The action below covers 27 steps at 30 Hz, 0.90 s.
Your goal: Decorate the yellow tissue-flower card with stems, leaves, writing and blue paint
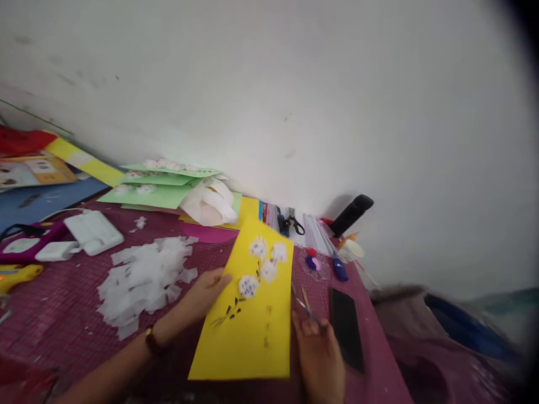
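Note:
My left hand is closed on the left edge of a yellow card, which it holds up at a tilt above the table. White paper blossoms with purple specks sit on the card, along a painted dark stem with leaves and a short column of small marks. Beside the card's right edge is my right hand, fingers curled around a thin blue stick-like tool, blurred, its exact kind unclear. Left of the card lies a heap of white tissue-paper pieces.
Green cards with blossoms are stacked by the wall. A white charger, a purple power strip and a yellow glue gun lie left. Scissors, a dark phone and a black tube are right.

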{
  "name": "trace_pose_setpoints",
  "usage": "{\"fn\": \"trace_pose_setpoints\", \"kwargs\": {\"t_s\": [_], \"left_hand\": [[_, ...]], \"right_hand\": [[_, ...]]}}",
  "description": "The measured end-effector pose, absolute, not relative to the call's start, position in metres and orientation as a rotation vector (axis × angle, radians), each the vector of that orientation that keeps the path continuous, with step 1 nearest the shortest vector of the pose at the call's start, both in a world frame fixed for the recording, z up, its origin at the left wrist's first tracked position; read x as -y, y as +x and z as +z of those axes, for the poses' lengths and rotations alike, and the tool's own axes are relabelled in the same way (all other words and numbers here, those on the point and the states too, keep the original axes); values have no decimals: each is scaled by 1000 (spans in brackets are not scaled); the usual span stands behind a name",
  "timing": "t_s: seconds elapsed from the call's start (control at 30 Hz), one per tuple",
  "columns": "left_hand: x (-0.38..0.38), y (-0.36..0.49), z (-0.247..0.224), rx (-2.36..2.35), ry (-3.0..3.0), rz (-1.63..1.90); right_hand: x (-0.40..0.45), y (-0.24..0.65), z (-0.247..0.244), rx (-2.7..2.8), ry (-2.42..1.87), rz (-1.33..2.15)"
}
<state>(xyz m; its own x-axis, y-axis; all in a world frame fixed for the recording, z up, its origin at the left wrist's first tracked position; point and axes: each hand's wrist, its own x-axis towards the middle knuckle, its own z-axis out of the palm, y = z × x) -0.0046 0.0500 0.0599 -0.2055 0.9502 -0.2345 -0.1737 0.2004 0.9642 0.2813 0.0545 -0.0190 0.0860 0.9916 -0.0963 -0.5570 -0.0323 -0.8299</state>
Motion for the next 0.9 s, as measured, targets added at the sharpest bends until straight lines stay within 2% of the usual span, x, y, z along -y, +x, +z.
{"fn": "trace_pose_setpoints", "kwargs": {"t_s": [0.1, 0.23, 0.4, 0.47, 0.57, 0.73, 0.83, 0.9], "left_hand": [[-62, -40, 100, -1414, 794, 1533], [-116, -95, 147, -1443, 788, 1995], [-188, -134, 162, -1519, 737, 2155], [-198, -132, 157, -1511, 796, 2037], [-186, -102, 133, -1435, 970, 1654], [-99, -27, 79, -1218, 1217, 845], [-42, -6, 56, -1171, 1461, 568], [-17, -1, 39, -1293, 1596, 533]], "right_hand": [[-59, 290, -22, 580, -842, 1421], [-62, 291, -31, 408, -855, 1504], [-62, 291, -41, 437, -845, 1498], [-62, 292, -42, 428, -835, 1498], [-62, 293, -37, 328, -815, 1529], [-59, 284, -13, 227, -800, 1564], [-57, 274, -1, 253, -848, 1542], [-57, 269, 2, 331, -874, 1517]]}}
